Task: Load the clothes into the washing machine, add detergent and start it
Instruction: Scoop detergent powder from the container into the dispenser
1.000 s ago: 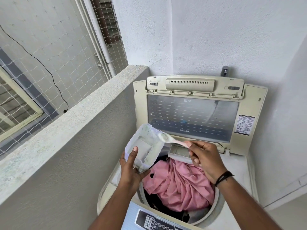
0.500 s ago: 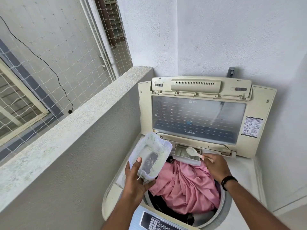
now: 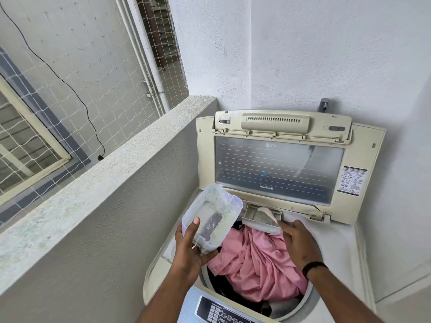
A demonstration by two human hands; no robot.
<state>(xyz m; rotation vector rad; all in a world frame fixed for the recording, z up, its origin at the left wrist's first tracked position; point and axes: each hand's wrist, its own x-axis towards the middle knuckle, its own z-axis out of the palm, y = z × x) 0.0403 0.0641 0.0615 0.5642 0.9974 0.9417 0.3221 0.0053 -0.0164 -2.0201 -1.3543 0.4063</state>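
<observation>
At the near edge sits the control panel [image 3: 224, 313] of the washer [image 3: 345, 264], untouched, with the start step not yet done. Just beyond it the drum holds the clothes [image 3: 254, 264], a pink heap over something dark, so loading looks finished. The left hand [image 3: 191, 248] grips the tub [image 3: 213, 216] of detergent, thumb on its near wall and fingers curled under, tilted with its open mouth toward the camera, above the drum's left rim. The right hand [image 3: 296, 241] lies across the clothes, its fingers curled round the handle of the spoon [image 3: 268, 213]. The spoon's long axis runs up and left from that grip, and its bowl lies down in the drawer [image 3: 250, 217], which juts out over the far rim of the drum, just right of the tub. The right hand is clearly the nearer one to the drawer; likely the powder is being tipped there. Behind stands the raised lid [image 3: 279, 169], and the wall [image 3: 326, 54] beyond it.
</observation>
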